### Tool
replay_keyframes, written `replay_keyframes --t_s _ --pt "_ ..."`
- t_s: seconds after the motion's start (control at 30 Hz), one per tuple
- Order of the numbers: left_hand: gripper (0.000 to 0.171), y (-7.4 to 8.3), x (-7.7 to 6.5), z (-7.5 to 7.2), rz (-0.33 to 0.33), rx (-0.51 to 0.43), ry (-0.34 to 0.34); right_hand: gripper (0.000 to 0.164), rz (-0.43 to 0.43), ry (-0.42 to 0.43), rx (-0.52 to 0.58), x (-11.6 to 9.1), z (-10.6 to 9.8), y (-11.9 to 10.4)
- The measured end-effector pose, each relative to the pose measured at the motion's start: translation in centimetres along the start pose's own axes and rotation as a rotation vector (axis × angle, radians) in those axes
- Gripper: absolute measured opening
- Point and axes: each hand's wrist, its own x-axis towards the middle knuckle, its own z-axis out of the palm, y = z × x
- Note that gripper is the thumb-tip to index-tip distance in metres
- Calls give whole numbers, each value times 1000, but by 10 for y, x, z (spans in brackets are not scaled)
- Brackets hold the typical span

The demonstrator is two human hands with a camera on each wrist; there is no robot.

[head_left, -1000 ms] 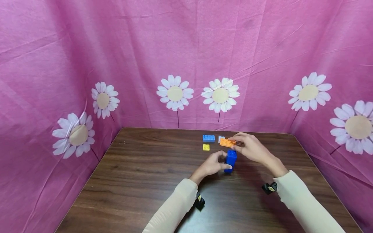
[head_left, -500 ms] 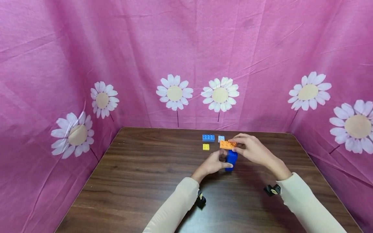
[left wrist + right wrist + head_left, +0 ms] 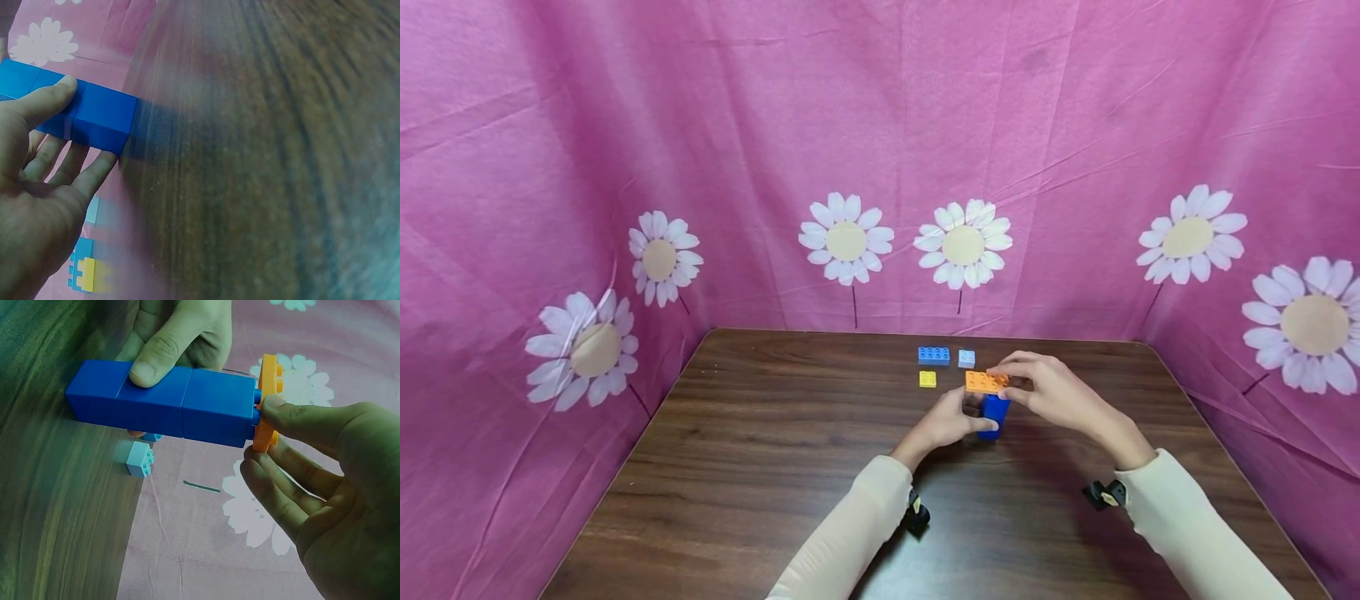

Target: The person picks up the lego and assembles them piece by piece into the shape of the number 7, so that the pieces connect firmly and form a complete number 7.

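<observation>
A tower of three dark blue bricks [image 3: 159, 403] stands upright on the table. My left hand [image 3: 947, 420] grips the tower, its thumb on the near side and the other fingers behind. At the top, my right hand [image 3: 1054, 392] pinches a flat orange brick [image 3: 983, 382] between thumb and fingers. In the right wrist view the orange brick sits right at the tower's top studs, some of which still show below it; whether it is pressed on I cannot tell. The left wrist view shows the left thumb across the blue bricks, with the tower's foot at the table.
Behind the hands lie a lighter blue brick [image 3: 934, 356], a small pale blue brick [image 3: 967, 358] and a small yellow brick [image 3: 928, 379]. The wooden table [image 3: 760, 467] ends at a pink cloth [image 3: 760, 167] with printed daisies.
My right hand has brought the orange brick nearer, from in front of the pale blue brick to over the tower's top. The left hand keeps its grip on the tower.
</observation>
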Motion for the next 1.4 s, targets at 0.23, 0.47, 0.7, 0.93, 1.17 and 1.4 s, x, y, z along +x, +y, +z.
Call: replay_keyframes --t_s 0.23,0.47,0.7,0.93,1.17,1.4 --pt "54 0 0 2 30 0 6 34 4 -14 11 -3 -1 -1" --pt "54 0 -3 3 40 18 18 35 10 -13 29 -4 4 1" --pt "60 3 -6 2 74 29 -10 35 2 10 40 -6 5 3" --pt "57 13 -12 -11 126 -241 19 33 -8 18 0 -6 3 1" --pt "43 23 -16 -15 202 -278 90 33 -25 41 26 -5 6 2" --pt "43 25 -14 -12 158 -247 128 33 -8 32 85 -6 7 3"
